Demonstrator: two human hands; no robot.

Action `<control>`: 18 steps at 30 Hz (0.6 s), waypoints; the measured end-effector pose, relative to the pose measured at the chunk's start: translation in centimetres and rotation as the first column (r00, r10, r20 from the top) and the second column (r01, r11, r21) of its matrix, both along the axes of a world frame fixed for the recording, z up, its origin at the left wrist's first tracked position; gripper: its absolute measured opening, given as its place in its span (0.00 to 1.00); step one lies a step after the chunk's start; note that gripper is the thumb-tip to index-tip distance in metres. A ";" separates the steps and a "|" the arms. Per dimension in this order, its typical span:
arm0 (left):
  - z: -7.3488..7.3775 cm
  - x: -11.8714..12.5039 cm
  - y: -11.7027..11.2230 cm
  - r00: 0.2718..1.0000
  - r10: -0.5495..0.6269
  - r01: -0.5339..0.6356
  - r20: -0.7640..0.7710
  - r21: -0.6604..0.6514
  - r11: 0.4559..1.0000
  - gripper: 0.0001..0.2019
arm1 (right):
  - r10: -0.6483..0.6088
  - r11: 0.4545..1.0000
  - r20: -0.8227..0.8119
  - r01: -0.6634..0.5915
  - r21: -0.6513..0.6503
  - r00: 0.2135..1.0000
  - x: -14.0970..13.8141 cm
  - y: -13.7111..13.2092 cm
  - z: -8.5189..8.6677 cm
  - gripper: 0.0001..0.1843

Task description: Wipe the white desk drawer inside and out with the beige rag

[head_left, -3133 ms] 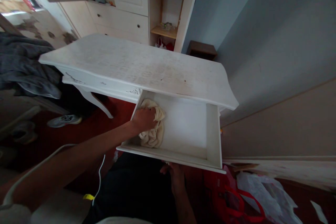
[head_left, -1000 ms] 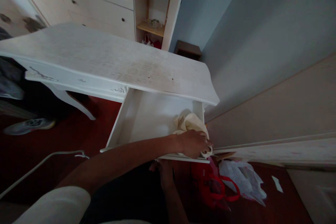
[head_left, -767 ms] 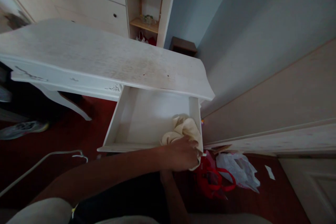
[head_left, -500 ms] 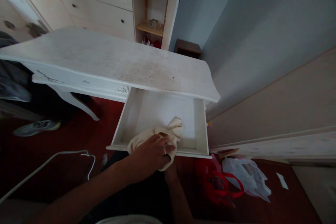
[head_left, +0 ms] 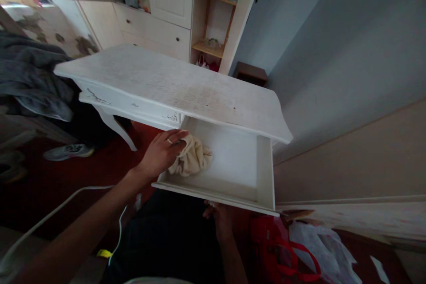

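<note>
My left hand (head_left: 168, 148), with a ring on one finger, grips a crumpled cream cloth (head_left: 195, 157). The cloth lies inside the left side of a pulled-out white drawer (head_left: 234, 155), bunched against its side wall. Below the drawer's front edge is my right hand (head_left: 220, 218), its fingers curled at a small pale knob (head_left: 211, 204) on the drawer front, partly hidden by the edge. The drawer belongs to a white desk (head_left: 149, 73) with a brownish stained patch on its top.
A red bag (head_left: 271, 248) and a white plastic bag (head_left: 321, 244) lie on the floor to the right. To the left are a shoe (head_left: 68, 151), a white cable (head_left: 63, 207) and dark grey clothes (head_left: 36, 75). A white cabinet (head_left: 158, 35) stands behind the desk.
My left hand has moved with the cloth from the drawer's front edge to its left side. The right hand shows more below the front. The view has shifted left.
</note>
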State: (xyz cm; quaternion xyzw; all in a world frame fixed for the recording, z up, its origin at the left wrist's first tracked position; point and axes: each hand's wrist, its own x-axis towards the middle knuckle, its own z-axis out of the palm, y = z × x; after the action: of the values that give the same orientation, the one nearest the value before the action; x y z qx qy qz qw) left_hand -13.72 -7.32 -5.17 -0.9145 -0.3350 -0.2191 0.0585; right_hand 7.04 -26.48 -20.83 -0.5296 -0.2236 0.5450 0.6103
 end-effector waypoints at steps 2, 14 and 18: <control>0.0 1.4 1.9 0.991 0.111 -0.112 0.074 0.006 0.994 0.15 | 0.000 1.000 0.009 0.000 0.002 1.000 0.0 -0.1 -0.1 0.21; 3.0 3.5 7.1 0.856 0.147 -0.188 0.496 0.034 0.982 0.23 | -0.044 0.999 -0.008 0.044 0.002 0.999 -0.8 0.2 1.1 0.25; 8.7 4.6 6.9 0.785 0.264 -0.381 0.561 0.100 0.919 0.24 | -0.070 0.997 -0.029 0.070 0.013 0.997 -1.1 0.3 1.3 0.25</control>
State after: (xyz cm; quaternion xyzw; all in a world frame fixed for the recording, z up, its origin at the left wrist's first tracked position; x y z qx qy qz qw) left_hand -9.14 -0.37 3.48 -0.7338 -0.4650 -0.4862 0.0946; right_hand 5.94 -26.20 -19.48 -0.5252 -0.2000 0.5292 0.6357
